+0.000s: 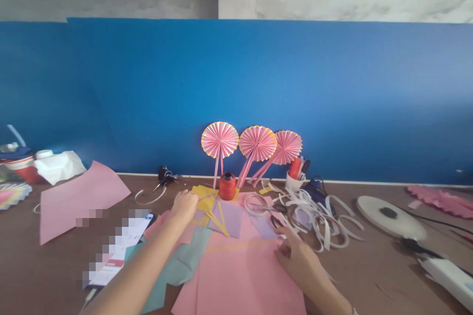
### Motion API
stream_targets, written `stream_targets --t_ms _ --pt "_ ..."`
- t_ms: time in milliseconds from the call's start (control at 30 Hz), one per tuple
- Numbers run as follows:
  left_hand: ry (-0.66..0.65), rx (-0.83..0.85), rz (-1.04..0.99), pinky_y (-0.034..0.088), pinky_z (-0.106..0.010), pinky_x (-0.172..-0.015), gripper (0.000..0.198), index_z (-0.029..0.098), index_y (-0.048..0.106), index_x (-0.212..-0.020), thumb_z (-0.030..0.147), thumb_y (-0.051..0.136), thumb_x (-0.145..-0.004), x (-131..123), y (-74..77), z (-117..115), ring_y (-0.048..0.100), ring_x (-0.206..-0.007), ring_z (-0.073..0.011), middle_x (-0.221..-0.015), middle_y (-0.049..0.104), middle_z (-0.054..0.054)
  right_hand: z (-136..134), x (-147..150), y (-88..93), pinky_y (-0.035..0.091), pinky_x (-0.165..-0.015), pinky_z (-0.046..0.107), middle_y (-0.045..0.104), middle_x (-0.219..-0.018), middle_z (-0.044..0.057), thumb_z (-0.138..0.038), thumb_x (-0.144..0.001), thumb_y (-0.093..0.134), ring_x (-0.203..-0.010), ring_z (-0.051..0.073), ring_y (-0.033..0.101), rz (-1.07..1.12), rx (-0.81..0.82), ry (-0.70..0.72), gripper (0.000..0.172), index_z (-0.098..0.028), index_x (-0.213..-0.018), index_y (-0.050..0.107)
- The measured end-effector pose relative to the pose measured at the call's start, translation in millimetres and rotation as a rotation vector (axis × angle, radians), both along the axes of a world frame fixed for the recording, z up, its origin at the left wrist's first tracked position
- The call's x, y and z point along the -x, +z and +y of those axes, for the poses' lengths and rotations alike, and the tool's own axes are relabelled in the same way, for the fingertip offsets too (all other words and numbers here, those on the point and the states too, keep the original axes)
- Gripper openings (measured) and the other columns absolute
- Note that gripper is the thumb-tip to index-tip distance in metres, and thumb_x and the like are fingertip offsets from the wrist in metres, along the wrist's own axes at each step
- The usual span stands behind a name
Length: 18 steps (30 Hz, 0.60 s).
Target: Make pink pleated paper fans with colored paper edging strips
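Since the pink sheet (251, 278) is likely light and creasable, grip its edges; left hand (185, 205) curled, right hand (295, 255) loosely bent, any hold unclear

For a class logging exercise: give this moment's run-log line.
left hand: beside yellow paper; right hand: by pink sheet; red spool: upright; paper fans: before blue panel

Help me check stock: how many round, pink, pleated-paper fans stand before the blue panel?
3, side by side in a row: left fan, middle fan and right fan, the last partly hidden behind the middle one.
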<state>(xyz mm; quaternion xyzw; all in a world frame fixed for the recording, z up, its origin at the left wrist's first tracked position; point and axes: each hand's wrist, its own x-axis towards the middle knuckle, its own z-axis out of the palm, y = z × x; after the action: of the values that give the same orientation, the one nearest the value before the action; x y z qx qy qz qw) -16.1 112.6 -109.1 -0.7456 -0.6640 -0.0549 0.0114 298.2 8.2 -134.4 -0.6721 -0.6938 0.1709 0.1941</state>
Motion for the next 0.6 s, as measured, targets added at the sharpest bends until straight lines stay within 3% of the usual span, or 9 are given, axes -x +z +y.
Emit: stream_targets --t_ms 67,167,233,300,400,500,600 --pt "-0.013 0.003 0.018 0.051 -0.041 -0.082 0.035 0.017 0.052 -0.119 0.033 0.055 -0.089 -1 -1.6 1 0.059 -0.098 -0.0204 -0.119 0.055 -0.008 -1 0 1.3 0.035 -0.058 0.023 0.058 -0.061 -0.004 -0.01 -0.071 0.045 -0.064 0.017 0.06 -0.004 -0.002 0.009 0.038 -0.02 -0.107 0.05" --pt "-0.027 -0.016 0.012 0.047 -0.041 -0.085 0.019 0.012 0.06 -0.103 0.022 0.052 -0.089 -1 3.3 -2 0.059 -0.097 -0.0232 -0.106 0.062 -0.012 -2 -2 3.8 0.036 -0.059 0.024 0.059 -0.062 -0.003 -0.009 -0.07 0.045 -0.065 0.018 0.06 -0.018 0.011 0.035 0.04 -0.019 -0.108 0.05" --pt "-0.034 -0.041 -0.009 0.043 -0.041 -0.085 0.017 0.011 0.062 -0.088 0.011 0.046 -0.087 -1 11.6 -9 0.059 -0.095 -0.0262 -0.091 0.065 -0.015 -3 -5 6.2 0.037 -0.059 0.025 0.06 -0.064 -0.002 -0.009 -0.069 0.045 -0.066 0.018 0.06 -0.032 0.036 0.048 0.041 -0.019 -0.108 0.051" --pt "-0.046 -0.066 -0.045 0.041 -0.039 -0.082 0.02 0.013 0.06 -0.086 0.009 0.041 -0.084 -2 22.8 -21 0.058 -0.092 -0.0266 -0.087 0.065 -0.014 -3 -8 9.5 0.038 -0.059 0.026 0.061 -0.065 0.0 -0.011 -0.069 0.047 -0.067 0.019 0.06 -0.062 0.051 0.037 0.038 -0.019 -0.105 0.054" --pt "-0.111 -0.056 -0.126 0.041 -0.03 -0.073 0.018 0.019 0.058 -0.082 0.013 0.04 -0.082 -8 40.9 -49 0.059 -0.083 -0.0206 -0.083 0.064 -0.006 -3 -11 17.6 0.042 -0.067 0.032 0.065 -0.079 0.007 -0.02 -0.073 0.05 -0.079 0.025 0.061 -0.115 -0.073 -0.016 0.025 -0.018 -0.096 0.06" --pt "-0.292 0.101 -0.323 0.041 -0.023 -0.069 0.018 0.022 0.058 -0.078 0.014 0.042 -0.078 -17 53.9 -82 0.059 -0.077 -0.0147 -0.082 0.064 0.001 -5 -2 29.4 0.044 -0.079 0.038 0.064 -0.097 0.012 -0.027 -0.078 0.047 -0.092 0.026 0.059 -0.016 -0.22 0.041 0.026 -0.017 -0.097 0.062" --pt "-0.458 0.339 -0.554 0.041 -0.022 -0.07 0.025 0.023 0.062 -0.081 0.009 0.043 -0.07 -27 57.0 -104 0.059 -0.081 -0.0152 -0.087 0.066 0.001 -9 22 40.6 0.046 -0.085 0.035 0.058 -0.118 0.011 -0.024 -0.077 0.049 -0.107 0.023 0.054 0.198 -0.162 0.286 0.04 -0.02 -0.117 0.056"
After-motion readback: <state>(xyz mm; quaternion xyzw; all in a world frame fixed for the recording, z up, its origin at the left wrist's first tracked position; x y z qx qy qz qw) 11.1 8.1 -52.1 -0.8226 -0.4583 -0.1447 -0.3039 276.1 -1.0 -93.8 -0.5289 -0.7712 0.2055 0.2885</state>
